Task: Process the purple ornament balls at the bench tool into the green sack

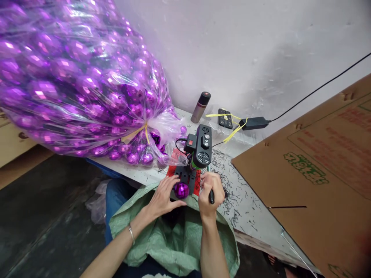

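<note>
A shiny purple faceted ball (181,190) sits at the front edge of a small black benchtop machine (204,144) that resembles a mini drill press. My left hand (164,195) is beside the ball on its left, fingers stretched out and thumb spread away below it. Whether the fingertips touch the ball I cannot tell. My right hand (211,189) is wrapped round the machine's lever handle (211,197), whose black end sticks out below the fist. Below both hands, the open mouth of a green woven sack (179,239) lies over my lap.
A large clear bag of purple balls (87,85), tied with yellow ribbon, fills the left. Behind the machine stand a spray can (200,107) and a black power adapter (255,123) with its cord. A cardboard box (319,162) is at right. Black shavings litter the table (252,227).
</note>
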Action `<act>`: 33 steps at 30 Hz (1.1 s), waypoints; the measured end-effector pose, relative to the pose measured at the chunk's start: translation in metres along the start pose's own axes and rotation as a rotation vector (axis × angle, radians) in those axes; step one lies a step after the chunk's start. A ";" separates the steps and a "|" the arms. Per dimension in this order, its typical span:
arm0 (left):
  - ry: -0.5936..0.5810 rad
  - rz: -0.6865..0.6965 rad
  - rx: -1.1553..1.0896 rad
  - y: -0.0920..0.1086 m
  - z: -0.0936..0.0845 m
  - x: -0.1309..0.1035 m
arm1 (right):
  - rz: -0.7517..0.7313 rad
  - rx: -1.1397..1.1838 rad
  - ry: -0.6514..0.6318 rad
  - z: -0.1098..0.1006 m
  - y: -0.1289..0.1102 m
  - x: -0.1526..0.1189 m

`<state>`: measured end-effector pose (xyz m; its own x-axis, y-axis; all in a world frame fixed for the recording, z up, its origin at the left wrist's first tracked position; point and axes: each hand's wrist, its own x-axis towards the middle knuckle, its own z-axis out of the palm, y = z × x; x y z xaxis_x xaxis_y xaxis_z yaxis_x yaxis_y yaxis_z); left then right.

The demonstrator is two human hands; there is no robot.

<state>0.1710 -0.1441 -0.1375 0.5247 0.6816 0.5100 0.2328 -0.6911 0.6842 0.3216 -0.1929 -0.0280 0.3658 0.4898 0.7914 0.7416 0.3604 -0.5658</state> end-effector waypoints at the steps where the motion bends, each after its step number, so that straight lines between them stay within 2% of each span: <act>1: 0.035 0.009 0.027 -0.001 -0.009 0.008 | -0.011 -0.001 0.010 0.001 0.002 -0.004; 3: 0.117 -0.016 0.116 -0.007 -0.027 0.038 | -0.017 0.001 0.029 0.004 0.005 -0.009; 5: 0.136 -0.134 0.282 -0.020 -0.044 0.080 | -0.024 0.000 0.035 0.005 0.006 -0.011; 6: 0.081 -0.228 0.396 -0.028 -0.051 0.101 | -0.027 -0.002 0.033 0.005 0.006 -0.011; 8: -0.122 -0.422 0.612 -0.042 -0.060 0.137 | -0.034 -0.006 0.028 0.005 0.006 -0.011; 10: -0.232 -0.500 0.681 -0.053 -0.065 0.159 | -0.037 -0.014 0.029 0.006 0.006 -0.010; 12: -0.287 -0.515 0.673 -0.059 -0.066 0.167 | -0.042 -0.020 0.035 0.006 0.007 -0.010; 17: -0.433 -0.570 0.668 -0.061 -0.077 0.167 | -0.060 -0.020 0.044 0.007 0.008 -0.010; 19: -0.397 -0.579 0.613 -0.059 -0.085 0.164 | -0.079 -0.019 0.037 0.007 0.009 -0.009; 20: -0.333 -0.588 0.540 -0.058 -0.089 0.161 | -0.087 -0.018 0.031 0.006 0.009 -0.009; 22: -0.140 -0.623 0.284 -0.054 -0.096 0.151 | -0.096 -0.018 0.019 0.005 0.008 -0.008; 24: 0.060 -0.678 -0.068 -0.048 -0.098 0.134 | -0.092 -0.018 0.011 0.004 0.007 -0.006; 26: 0.189 -0.757 -0.434 -0.039 -0.093 0.111 | -0.072 -0.019 0.011 0.003 0.004 -0.003; 29: 0.237 -0.890 -0.881 -0.023 -0.074 0.076 | -0.023 -0.014 0.018 0.001 0.000 0.004; 33: 0.158 -0.983 -1.226 -0.007 -0.043 0.049 | 0.018 0.006 0.016 0.000 -0.005 0.015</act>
<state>0.1597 -0.0949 -0.0948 0.4681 0.7996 -0.3762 -0.4010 0.5716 0.7159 0.3236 -0.1875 -0.0136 0.3879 0.4835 0.7847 0.7318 0.3561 -0.5811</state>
